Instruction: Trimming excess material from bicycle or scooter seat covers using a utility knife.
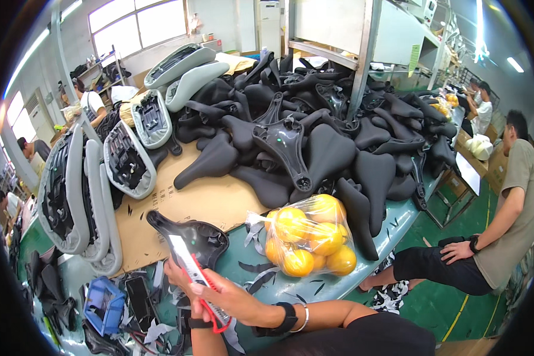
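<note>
A black bicycle saddle (206, 242) is held low over the bench with its hollow underside facing up. My left hand (177, 276) is closed on its near edge, and part of that hand is hidden behind the knife. A red and silver utility knife (200, 283) lies across in front of the saddle's near side. My right hand (234, 298) is wrapped round the knife's handle, its forearm coming in from the lower right. Whether the blade touches the saddle I cannot tell.
Black saddles (332, 154) lie heaped across the bench. Grey-edged padded seats (127, 160) lean at the left beside a cardboard sheet (178, 193). A bag of yellow fruit (308, 237) sits right of my hands. A blue tray (104, 305) stands among black scraps. A person (510, 207) sits at the right.
</note>
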The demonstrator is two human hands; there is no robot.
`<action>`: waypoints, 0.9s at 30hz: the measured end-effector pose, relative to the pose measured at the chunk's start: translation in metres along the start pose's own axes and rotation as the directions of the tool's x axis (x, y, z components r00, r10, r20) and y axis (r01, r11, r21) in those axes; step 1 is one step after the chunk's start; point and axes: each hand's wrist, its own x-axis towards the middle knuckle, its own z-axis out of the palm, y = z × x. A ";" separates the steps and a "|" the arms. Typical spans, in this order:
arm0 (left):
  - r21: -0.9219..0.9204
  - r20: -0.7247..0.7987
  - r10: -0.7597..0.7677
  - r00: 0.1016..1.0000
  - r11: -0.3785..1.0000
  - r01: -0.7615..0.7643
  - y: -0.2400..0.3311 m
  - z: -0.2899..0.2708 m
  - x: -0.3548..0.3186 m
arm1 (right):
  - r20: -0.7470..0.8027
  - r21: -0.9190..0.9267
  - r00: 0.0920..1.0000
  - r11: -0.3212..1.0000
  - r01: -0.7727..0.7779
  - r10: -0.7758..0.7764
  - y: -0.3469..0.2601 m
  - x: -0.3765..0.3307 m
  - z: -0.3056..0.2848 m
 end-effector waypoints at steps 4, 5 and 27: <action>-0.266 0.112 -0.311 0.944 0.905 0.330 0.053 -0.040 0.037 | 0.010 -0.058 1.000 0.998 -0.021 0.022 -0.006 -0.031 -0.028; -0.206 0.052 -0.257 0.965 0.943 0.262 0.057 -0.049 0.041 | 0.006 -0.071 1.000 0.997 0.017 -0.017 -0.006 -0.036 -0.035; -0.210 0.735 0.411 0.539 0.894 -0.396 0.071 -0.131 0.019 | -0.179 -0.920 0.984 0.358 -0.159 -0.023 0.016 -0.120 -0.106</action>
